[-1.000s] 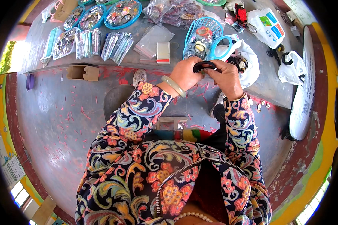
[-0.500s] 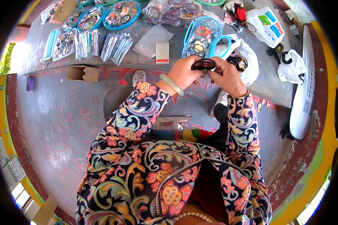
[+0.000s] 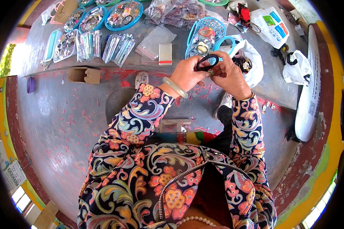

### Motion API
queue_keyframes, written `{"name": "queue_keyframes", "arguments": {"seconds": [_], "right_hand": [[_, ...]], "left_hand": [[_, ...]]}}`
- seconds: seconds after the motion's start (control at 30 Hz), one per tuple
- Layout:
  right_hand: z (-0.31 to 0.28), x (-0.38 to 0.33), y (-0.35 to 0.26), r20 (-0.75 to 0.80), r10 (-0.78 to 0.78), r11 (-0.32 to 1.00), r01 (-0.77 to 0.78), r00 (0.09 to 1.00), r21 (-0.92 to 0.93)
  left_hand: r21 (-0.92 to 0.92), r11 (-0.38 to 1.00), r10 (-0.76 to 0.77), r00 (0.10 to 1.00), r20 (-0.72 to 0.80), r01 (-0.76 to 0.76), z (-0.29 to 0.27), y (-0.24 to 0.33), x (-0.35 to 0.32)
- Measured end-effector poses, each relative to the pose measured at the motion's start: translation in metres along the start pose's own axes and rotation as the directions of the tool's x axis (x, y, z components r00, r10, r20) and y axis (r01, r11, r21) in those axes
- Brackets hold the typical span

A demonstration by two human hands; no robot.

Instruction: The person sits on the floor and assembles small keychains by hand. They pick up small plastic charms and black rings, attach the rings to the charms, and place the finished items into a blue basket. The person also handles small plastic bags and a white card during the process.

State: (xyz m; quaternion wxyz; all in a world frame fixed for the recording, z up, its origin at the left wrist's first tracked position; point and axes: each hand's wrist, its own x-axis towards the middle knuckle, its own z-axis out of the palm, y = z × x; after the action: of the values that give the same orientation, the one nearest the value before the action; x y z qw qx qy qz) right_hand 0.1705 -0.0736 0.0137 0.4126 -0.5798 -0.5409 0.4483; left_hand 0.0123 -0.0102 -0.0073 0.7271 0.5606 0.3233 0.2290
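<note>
The left hand (image 3: 188, 73) pinched a black hair tie (image 3: 200, 64) at its left side, while the right hand (image 3: 230, 77) pinched it at its right, fingertips partly hidden. The open loop hung between them, near the blue plastic basket (image 3: 217, 29) on the grey table (image 3: 149, 21).

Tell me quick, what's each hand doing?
Left hand: closed, holding the black loop.
Right hand: closed, holding the same loop.

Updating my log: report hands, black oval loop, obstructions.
Bare left hand and bare right hand holding black oval loop. Loop slanted, opening visible. Light-blue latticed plastic basket beyond hands; nothing visibly blocking.
</note>
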Motion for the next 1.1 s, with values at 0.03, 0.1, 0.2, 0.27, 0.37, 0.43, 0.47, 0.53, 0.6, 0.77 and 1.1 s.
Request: {"name": "queue_keyframes", "arguments": {"seconds": [0.03, 0.1, 0.2, 0.27, 0.37, 0.43, 0.47, 0.53, 0.6, 0.77, 1.1], "right_hand": [[0.000, -0.001, -0.006, -0.004, 0.017, 1.000, -0.017, 1.000, 0.011], [-0.001, -0.002, -0.014, -0.020, 0.033, 0.999, -0.033, 0.999, 0.007], [-0.001, -0.003, -0.020, -0.046, 0.020, 0.998, -0.022, 0.999, -0.051], [0.001, -0.004, -0.022, -0.052, -0.005, 0.994, -0.001, 0.999, -0.112], [0.006, -0.005, -0.021, -0.066, -0.055, 0.983, 0.043, 0.996, -0.178], [0.007, -0.004, -0.021, -0.061, -0.059, 0.982, 0.047, 0.996, -0.184], [0.006, -0.004, -0.022, -0.061, -0.061, 0.981, 0.049, 0.996, -0.190], [0.004, -0.004, -0.021, -0.046, -0.032, 0.983, 0.024, 0.998, -0.180], [0.002, -0.004, -0.020, -0.033, -0.017, 0.989, 0.012, 0.999, -0.150], [-0.001, -0.005, -0.022, 0.008, 0.026, 0.999, -0.025, 1.000, -0.036], [-0.010, -0.002, -0.009, -0.089, 0.007, 0.995, 0.002, 0.996, 0.103]], "left_hand": [[-0.061, 0.998, 0.011, 1.000, -0.007, -0.012, 0.000, 0.000, -0.001], [-0.153, 0.988, 0.018, 1.000, -0.001, -0.018, -0.001, 0.004, -0.001], [-0.236, 0.972, 0.012, 1.000, 0.021, -0.006, 0.000, 0.008, -0.003], [-0.278, 0.960, 0.019, 1.000, 0.011, -0.015, 0.001, 0.005, -0.002], [-0.204, 0.979, -0.018, 0.999, 0.027, 0.023, -0.001, 0.005, 0.000], [-0.226, 0.974, 0.001, 1.000, 0.031, 0.006, -0.003, 0.003, 0.001], [-0.238, 0.971, 0.013, 0.999, 0.037, -0.004, -0.003, 0.003, 0.001], [-0.241, 0.970, 0.016, 0.999, 0.029, -0.008, -0.003, 0.005, 0.000], [-0.251, 0.968, 0.009, 0.999, 0.035, 0.000, -0.002, 0.006, 0.000], [-0.280, 0.960, 0.004, 0.998, 0.064, 0.014, -0.004, 0.006, -0.002], [-0.464, 0.885, -0.022, 0.999, 0.037, 0.037, -0.011, 0.008, -0.001]]}}
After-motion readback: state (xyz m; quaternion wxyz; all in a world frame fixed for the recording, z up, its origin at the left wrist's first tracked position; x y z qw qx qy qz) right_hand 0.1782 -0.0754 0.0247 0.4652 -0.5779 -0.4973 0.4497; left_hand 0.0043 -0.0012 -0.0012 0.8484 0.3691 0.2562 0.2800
